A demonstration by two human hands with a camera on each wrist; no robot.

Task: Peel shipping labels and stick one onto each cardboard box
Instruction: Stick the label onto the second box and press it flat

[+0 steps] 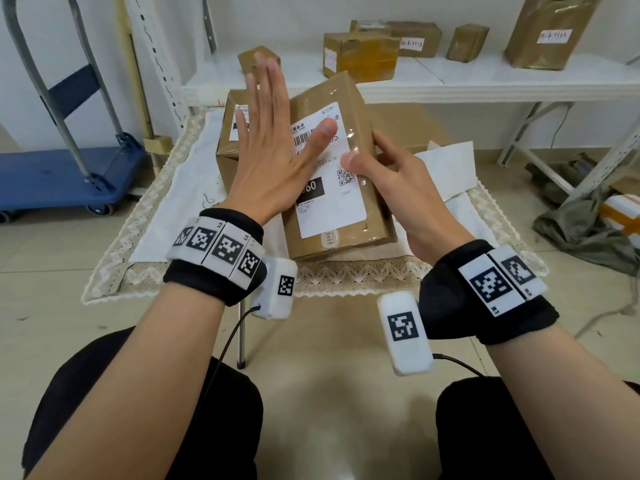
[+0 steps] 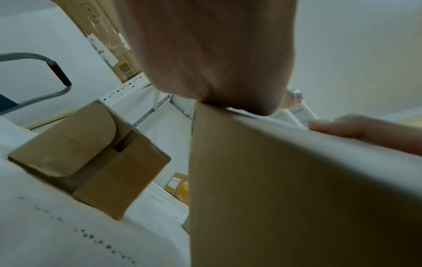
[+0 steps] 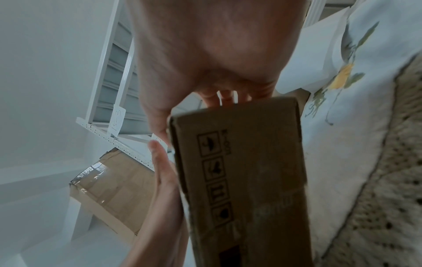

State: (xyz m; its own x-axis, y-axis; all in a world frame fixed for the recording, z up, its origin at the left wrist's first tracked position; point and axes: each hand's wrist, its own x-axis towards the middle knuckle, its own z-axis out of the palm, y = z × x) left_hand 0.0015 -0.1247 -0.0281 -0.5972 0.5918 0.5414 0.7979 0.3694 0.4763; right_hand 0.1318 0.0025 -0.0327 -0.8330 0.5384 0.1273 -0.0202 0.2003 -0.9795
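Observation:
A long cardboard box lies tilted on the small table, with a white shipping label on its top face. My left hand lies flat on the label's left part, fingers straight and spread. My right hand grips the box's right side, thumb on the label's right edge and fingers curled round the side. In the right wrist view the fingers wrap behind the box. The left wrist view shows my palm's heel on the box's edge. A second box behind bears its own label.
The table carries a lace-edged cloth, and white backing paper lies at its right. A white shelf behind holds several labelled boxes. A blue trolley stands at the left, and bags and parcels lie on the floor at the right.

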